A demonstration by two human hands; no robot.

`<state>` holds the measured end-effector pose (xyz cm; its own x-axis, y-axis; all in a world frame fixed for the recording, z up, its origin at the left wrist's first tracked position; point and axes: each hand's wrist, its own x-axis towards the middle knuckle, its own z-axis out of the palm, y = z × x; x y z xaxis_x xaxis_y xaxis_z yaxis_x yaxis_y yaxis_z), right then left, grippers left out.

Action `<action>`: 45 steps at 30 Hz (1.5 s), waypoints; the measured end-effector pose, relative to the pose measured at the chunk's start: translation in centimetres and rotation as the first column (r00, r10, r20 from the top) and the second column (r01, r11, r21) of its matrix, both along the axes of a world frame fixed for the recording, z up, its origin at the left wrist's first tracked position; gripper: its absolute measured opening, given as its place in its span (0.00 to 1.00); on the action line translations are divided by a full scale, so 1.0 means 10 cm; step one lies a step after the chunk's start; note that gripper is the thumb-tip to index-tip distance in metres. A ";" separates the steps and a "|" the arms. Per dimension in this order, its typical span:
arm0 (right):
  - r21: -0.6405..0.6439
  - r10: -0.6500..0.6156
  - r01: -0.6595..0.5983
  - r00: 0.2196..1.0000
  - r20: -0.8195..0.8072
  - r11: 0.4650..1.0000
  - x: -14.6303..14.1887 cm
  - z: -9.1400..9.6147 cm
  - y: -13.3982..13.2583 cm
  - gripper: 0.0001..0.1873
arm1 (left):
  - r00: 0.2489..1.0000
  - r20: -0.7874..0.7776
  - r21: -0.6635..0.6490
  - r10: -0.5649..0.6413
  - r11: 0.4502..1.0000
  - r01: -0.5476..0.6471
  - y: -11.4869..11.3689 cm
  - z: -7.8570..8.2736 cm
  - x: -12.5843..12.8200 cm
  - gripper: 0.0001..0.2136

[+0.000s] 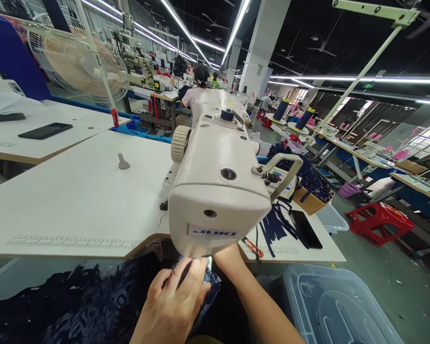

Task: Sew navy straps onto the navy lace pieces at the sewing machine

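A white JUKI sewing machine fills the middle, its head over both hands. My left hand is below the head, with its fingers bent and closed on a piece of shiny navy fabric. Of my right hand, only the back near the wrist shows; its fingers are hidden behind the machine head. The needle and presser foot are out of sight too. Right of the head, orange-handled thread snips lie on the table beside navy strips.
A black phone and a cardboard box of navy strips stand at right. A see-through plastic bin is below. Dark strips are heaped at lower left. Beyond are a fan, a red stool and a seated person.
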<state>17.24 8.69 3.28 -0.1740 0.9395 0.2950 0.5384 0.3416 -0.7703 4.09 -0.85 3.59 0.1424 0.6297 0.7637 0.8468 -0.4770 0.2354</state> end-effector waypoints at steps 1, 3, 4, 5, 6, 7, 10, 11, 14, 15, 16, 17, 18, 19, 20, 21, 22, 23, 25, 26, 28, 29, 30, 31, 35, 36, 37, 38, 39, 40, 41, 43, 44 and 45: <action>0.002 -0.005 0.005 1.000 0.006 1.000 0.00 -0.01 0.00 0.09 | 1.000 -0.006 -0.003 0.000 1.000 0.000 0.00 0.00 0.00 0.11; 0.005 -0.006 0.006 1.000 0.009 1.000 0.00 -0.02 0.00 0.08 | 1.000 -0.031 -0.005 -0.001 1.000 0.001 0.00 0.01 0.00 0.11; 0.004 -0.005 0.005 1.000 0.010 1.000 -0.01 -0.03 0.00 0.08 | 0.999 -0.040 -0.004 0.000 1.000 0.000 0.01 0.01 0.00 0.12; 0.005 -0.009 0.009 1.000 0.011 1.000 -0.01 -0.04 0.00 0.08 | 0.999 -0.041 -0.003 0.003 1.000 -0.004 0.01 0.01 0.01 0.12; 0.006 -0.017 0.017 1.000 0.014 1.000 -0.01 -0.04 -0.01 0.08 | 0.999 -0.034 -0.003 0.010 1.000 -0.010 0.01 0.00 0.01 0.12; 0.009 -0.027 0.027 0.999 0.016 1.000 -0.02 -0.05 -0.01 0.08 | 1.000 -0.025 -0.004 0.013 1.000 -0.013 0.01 -0.01 0.02 0.12; 0.015 -0.037 0.037 0.999 0.018 0.999 -0.02 -0.06 -0.01 0.09 | 1.000 -0.008 0.006 0.014 1.000 -0.014 0.00 -0.04 0.02 0.13; 0.011 -0.032 0.032 0.999 0.017 0.999 -0.03 -0.06 -0.01 0.09 | 1.000 -0.008 0.009 0.012 1.000 -0.012 -0.01 -0.05 0.01 0.13; -0.008 -0.023 0.024 0.999 0.022 1.000 -0.03 -0.07 0.00 0.10 | 1.000 -0.011 0.004 0.028 1.000 -0.028 -0.01 -0.06 -0.01 0.13; -0.014 -0.029 0.030 0.999 0.021 0.999 -0.03 -0.07 0.00 0.10 | 0.999 -0.023 0.002 0.033 0.999 -0.033 -0.02 -0.06 -0.02 0.13; -0.021 -0.035 0.036 0.999 0.019 0.999 -0.03 -0.07 0.00 0.11 | 0.999 -0.031 0.004 0.036 0.999 -0.036 -0.02 -0.07 -0.03 0.13; -0.029 -0.039 0.039 0.999 0.016 0.999 -0.04 -0.06 0.00 0.12 | 0.999 -0.037 0.006 0.038 0.999 -0.038 -0.02 -0.06 -0.04 0.13; -0.036 -0.039 0.040 0.999 0.012 0.999 -0.04 -0.05 -0.01 0.12 | 0.998 -0.039 0.005 0.039 0.999 -0.039 -0.02 -0.06 -0.04 0.13; -0.036 -0.037 0.037 0.999 0.003 0.999 -0.04 -0.04 -0.02 0.13 | 0.999 -0.033 0.004 0.039 0.999 -0.039 -0.02 -0.06 -0.04 0.13; -0.027 -0.031 0.031 0.999 -0.012 0.999 -0.04 -0.02 -0.04 0.13 | 0.999 -0.020 0.002 0.040 0.999 -0.040 -0.02 -0.05 -0.04 0.13; -0.011 -0.030 0.030 0.999 -0.034 0.999 -0.04 0.00 -0.06 0.13 | 0.999 -0.002 -0.002 0.049 0.999 -0.049 -0.03 -0.04 -0.04 0.13; 0.005 -0.036 0.036 0.998 -0.060 0.999 -0.03 0.03 -0.10 0.14 | 0.999 0.001 -0.004 0.049 0.999 -0.049 -0.03 -0.04 -0.04 0.13; 0.017 -0.051 0.053 0.995 -0.088 0.998 -0.02 0.05 -0.15 0.13 | 0.999 0.003 -0.009 0.049 0.999 -0.049 -0.03 -0.03 -0.04 0.12; 0.014 -0.081 0.084 0.989 -0.124 0.996 0.03 0.10 -0.28 0.12 | 0.999 0.007 -0.003 0.040 0.999 -0.040 -0.02 -0.03 -0.05 0.12; -0.005 -0.080 0.080 0.989 -0.123 0.997 0.06 0.12 -0.36 0.10 | 1.000 0.000 0.005 0.030 1.000 -0.030 -0.02 -0.04 -0.05 0.12; -0.082 -0.024 0.017 0.995 -0.096 0.996 0.15 0.14 -0.54 0.10 | 1.000 -0.014 0.026 0.015 1.000 -0.014 0.00 -0.05 -0.05 0.12; -0.133 0.021 -0.031 0.996 -0.082 0.991 0.19 0.15 -0.62 0.12 | 1.000 -0.021 0.049 0.010 0.999 -0.009 0.01 -0.05 -0.06 0.12; -0.183 0.067 -0.079 0.995 -0.074 0.980 0.23 0.15 -0.70 0.14 | 0.999 -0.036 0.066 0.004 0.998 -0.002 0.01 -0.06 -0.06 0.12; -0.227 0.105 -0.120 0.992 -0.076 0.966 0.26 0.14 -0.77 0.15 | 0.998 -0.058 0.073 -0.002 0.997 0.006 0.02 -0.07 -0.06 0.13; -0.300 0.160 -0.190 0.979 -0.122 0.935 0.31 0.10 -0.92 0.14 | 0.986 -0.163 0.043 -0.025 0.999 0.032 0.01 -0.09 -0.05 0.14; -0.306 0.161 -0.196 0.977 -0.137 0.932 0.31 0.09 -0.93 0.13 | 0.982 -0.189 0.019 -0.027 0.999 0.031 0.01 -0.09 -0.05 0.15; -0.310 0.164 -0.204 0.975 -0.151 0.929 0.30 0.07 -0.92 0.13 | 0.978 -0.205 0.012 -0.024 1.000 0.028 0.00 -0.09 -0.06 0.15; -0.313 0.170 -0.215 0.971 -0.167 0.925 0.30 0.06 -0.92 0.13 | 0.973 -0.229 0.008 -0.024 1.000 0.027 0.01 -0.08 -0.07 0.16; -0.317 0.181 -0.234 0.966 -0.187 0.919 0.30 0.05 -0.91 0.12 | 0.966 -0.256 0.010 -0.024 1.000 0.028 0.01 -0.07 -0.08 0.17; -0.317 0.196 -0.255 0.958 -0.208 0.913 0.30 0.05 -0.90 0.12 | 0.958 -0.285 0.023 -0.024 0.999 0.032 0.02 -0.05 -0.09 0.18; -0.313 0.208 -0.274 0.951 -0.230 0.909 0.31 0.06 -0.90 0.12 | 0.949 -0.314 0.039 -0.027 0.998 0.042 0.03 -0.04 -0.10 0.18; -0.300 0.230 -0.306 0.937 -0.263 0.903 0.35 0.10 -0.92 0.11 | 0.947 -0.315 0.055 -0.058 0.995 0.080 0.03 -0.01 -0.14 0.18; -0.296 0.244 -0.321 0.932 -0.268 0.900 0.37 0.13 -0.94 0.12 | 0.958 -0.268 0.036 -0.100 0.993 0.114 0.01 0.01 -0.16 0.17; -0.291 0.263 -0.336 0.928 -0.263 0.896 0.39 0.18 -0.97 0.12 | 0.970 -0.181 -0.016 -0.164 0.986 0.164 -0.02 0.03 -0.17 0.14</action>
<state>21.18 -1.05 5.07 -0.4303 0.9016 0.0436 0.2624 0.1711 -0.9497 2.36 -1.02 3.92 0.3796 0.5869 0.7151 0.7856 -0.6127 0.0859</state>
